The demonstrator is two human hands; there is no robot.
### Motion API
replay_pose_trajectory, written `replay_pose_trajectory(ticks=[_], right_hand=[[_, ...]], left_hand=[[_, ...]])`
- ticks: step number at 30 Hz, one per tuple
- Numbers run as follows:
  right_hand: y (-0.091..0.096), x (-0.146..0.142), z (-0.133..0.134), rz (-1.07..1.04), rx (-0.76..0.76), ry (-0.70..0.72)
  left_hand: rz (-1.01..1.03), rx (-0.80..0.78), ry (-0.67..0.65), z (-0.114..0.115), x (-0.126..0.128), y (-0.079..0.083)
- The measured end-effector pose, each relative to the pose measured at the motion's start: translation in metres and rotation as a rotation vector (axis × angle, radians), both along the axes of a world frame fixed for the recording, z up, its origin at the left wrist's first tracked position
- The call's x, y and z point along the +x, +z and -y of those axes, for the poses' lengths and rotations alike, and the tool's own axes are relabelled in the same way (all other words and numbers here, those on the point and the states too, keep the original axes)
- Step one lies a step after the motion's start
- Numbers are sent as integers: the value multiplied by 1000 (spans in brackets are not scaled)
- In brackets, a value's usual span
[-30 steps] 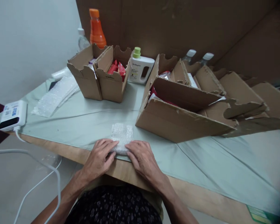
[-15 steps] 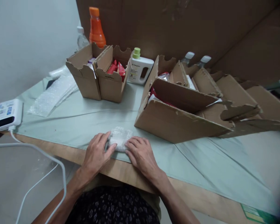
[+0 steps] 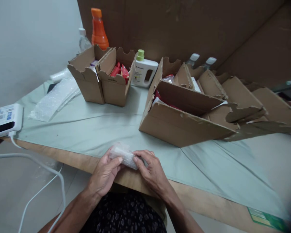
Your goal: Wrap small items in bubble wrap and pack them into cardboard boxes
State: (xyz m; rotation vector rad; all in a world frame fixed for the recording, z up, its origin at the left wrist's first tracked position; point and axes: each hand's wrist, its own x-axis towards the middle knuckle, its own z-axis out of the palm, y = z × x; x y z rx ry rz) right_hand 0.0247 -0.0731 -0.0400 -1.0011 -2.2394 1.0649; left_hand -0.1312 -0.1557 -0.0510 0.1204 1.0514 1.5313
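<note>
From where I stand, I see a person at the tabletop (image 3: 196,192) with both hands together at its near edge, in front of the body. Between them is a small bubble-wrapped packet (image 3: 124,157), tilted, its far left corner loose and crinkled. The left hand (image 3: 106,173) grips its left part, thumb laid across the top and the other fingers mostly hidden behind and beneath. The right hand (image 3: 151,168) pinches the right end, fingers closed on the wrap. What lies inside the wrap I cannot tell, nor whether the packet touches the surface below.

A pale green cloth (image 3: 99,126) covers most of the wood. Over to the left lie flat sheets of bubble wrap (image 3: 54,100), and nearer the edge a white device (image 3: 8,118) with a cable plugged in. Beyond the hands stand two cardboard boxes side by side, the left one (image 3: 89,85) and the right one (image 3: 113,92), which holds red packets (image 3: 122,72). An orange bottle (image 3: 99,34) rises behind them, and a white jug (image 3: 145,73) with a green cap stands just beside. To the right, a larger open carton (image 3: 184,127) leads a row of others.
</note>
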Motion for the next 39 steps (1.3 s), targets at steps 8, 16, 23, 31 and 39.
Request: replay_pose_trajectory(ticks=[8, 16, 23, 31, 39], right_hand=[[-14, 23, 13, -242, -336, -85], [51, 81, -4, -206, 53, -212], [150, 149, -53, -7, 689, -544], [185, 107, -165, 385, 769, -150], [151, 34, -207, 858, 631, 214]], left_hand=[[-97, -24, 18, -2, 10, -4], [-629, 337, -297, -32, 15, 21], [-1821, 739, 23, -127, 17, 89], [-2014, 724, -178, -176, 23, 99], [-2022, 759, -157, -178, 24, 97]])
